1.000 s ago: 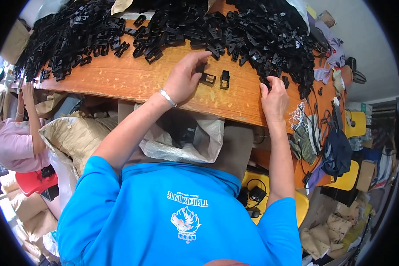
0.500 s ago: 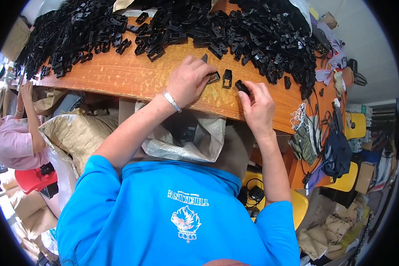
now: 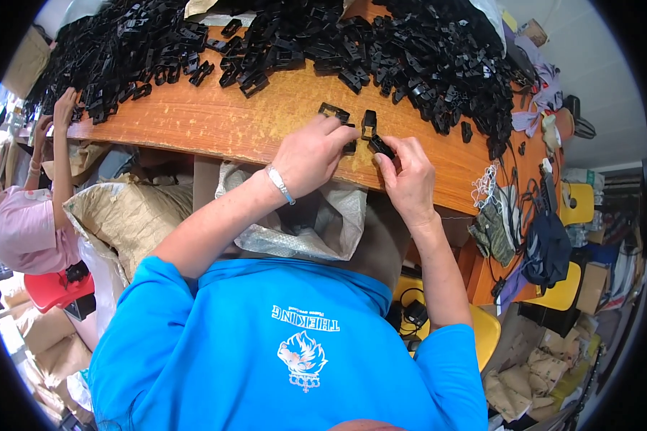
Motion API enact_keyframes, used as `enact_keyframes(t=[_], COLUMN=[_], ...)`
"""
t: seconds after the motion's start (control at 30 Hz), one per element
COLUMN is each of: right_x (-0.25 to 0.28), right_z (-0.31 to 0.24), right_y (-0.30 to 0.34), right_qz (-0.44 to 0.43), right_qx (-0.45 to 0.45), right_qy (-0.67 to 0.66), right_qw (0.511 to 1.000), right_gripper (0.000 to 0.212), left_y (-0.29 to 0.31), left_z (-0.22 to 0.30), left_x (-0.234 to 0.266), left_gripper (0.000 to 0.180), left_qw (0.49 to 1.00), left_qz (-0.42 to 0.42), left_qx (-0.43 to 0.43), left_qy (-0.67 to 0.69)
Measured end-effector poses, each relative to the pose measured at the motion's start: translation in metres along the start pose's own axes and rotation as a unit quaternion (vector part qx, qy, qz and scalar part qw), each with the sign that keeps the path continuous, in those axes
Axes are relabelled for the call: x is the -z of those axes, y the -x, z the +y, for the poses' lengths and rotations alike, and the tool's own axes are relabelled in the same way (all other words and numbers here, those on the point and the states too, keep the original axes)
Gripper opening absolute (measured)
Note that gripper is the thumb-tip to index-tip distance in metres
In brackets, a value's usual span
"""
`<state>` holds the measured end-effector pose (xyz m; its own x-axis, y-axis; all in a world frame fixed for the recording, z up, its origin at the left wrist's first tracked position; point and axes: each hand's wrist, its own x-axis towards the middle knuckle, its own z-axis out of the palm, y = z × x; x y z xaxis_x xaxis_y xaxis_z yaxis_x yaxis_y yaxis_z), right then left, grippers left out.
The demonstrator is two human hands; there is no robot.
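Observation:
My left hand (image 3: 310,154), a thin bracelet on its wrist, rests on the wooden table (image 3: 216,118) with its fingertips on a small black plastic clip (image 3: 350,146). My right hand (image 3: 410,176) pinches another black plastic clip (image 3: 381,146) right beside it, the two hands almost touching. Two loose black clips (image 3: 334,111) (image 3: 369,121) lie just beyond my fingers. A large heap of black plastic clips (image 3: 381,50) covers the far part of the table.
A co-worker in a pink top (image 3: 32,230) reaches a hand (image 3: 65,108) into the heap at the left. Brown sacks (image 3: 129,215) and a clear plastic bag (image 3: 316,223) sit under the table edge. Bags, cords and yellow chairs (image 3: 571,287) crowd the right.
My right hand came back from the heap at the right carrying a clip and met my left hand. My left hand shifted slightly toward the near table edge.

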<state>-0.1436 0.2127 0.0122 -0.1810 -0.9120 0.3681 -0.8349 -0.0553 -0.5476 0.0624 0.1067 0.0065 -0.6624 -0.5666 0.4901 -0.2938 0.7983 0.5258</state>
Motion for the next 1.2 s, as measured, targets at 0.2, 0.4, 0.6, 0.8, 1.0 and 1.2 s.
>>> enact_keyframes(t=[0.2,0.4,0.6,0.8,1.0,1.2], right_x=[0.001,0.002,0.004,-0.020,-0.023,-0.022], right_z=[0.001,0.012,-0.022,-0.026,-0.016,-0.025], right_y=[0.003,0.006,-0.001,-0.004,-0.002,0.002], right_qz=[0.000,-0.013,-0.009,-0.009,-0.011,-0.025], right_qx=[-0.002,0.001,-0.024,0.044,0.113,0.155], right_qy=[-0.003,0.015,-0.077,-0.113,-0.056,0.024], right_qw=[1.000,1.000,0.997,0.993,0.992,0.987], right_gripper=[0.028,0.026,0.027,0.027,0.029,0.031], left_y=[-0.014,-0.006,0.010,0.008,0.012,0.009], left_z=[-0.013,-0.001,-0.011,-0.012,-0.014,-0.017], left_x=[-0.001,0.005,0.007,0.003,0.001,0.003], left_gripper=[0.032,0.033,0.033,0.032,0.032,0.032], left_qw=[0.992,0.994,0.997,0.997,0.996,0.996], left_qz=[-0.061,-0.075,-0.062,-0.058,-0.057,-0.066], left_qx=[-0.061,-0.047,0.035,0.044,0.060,0.050], left_qy=[-0.092,-0.068,0.006,0.003,0.018,0.020])
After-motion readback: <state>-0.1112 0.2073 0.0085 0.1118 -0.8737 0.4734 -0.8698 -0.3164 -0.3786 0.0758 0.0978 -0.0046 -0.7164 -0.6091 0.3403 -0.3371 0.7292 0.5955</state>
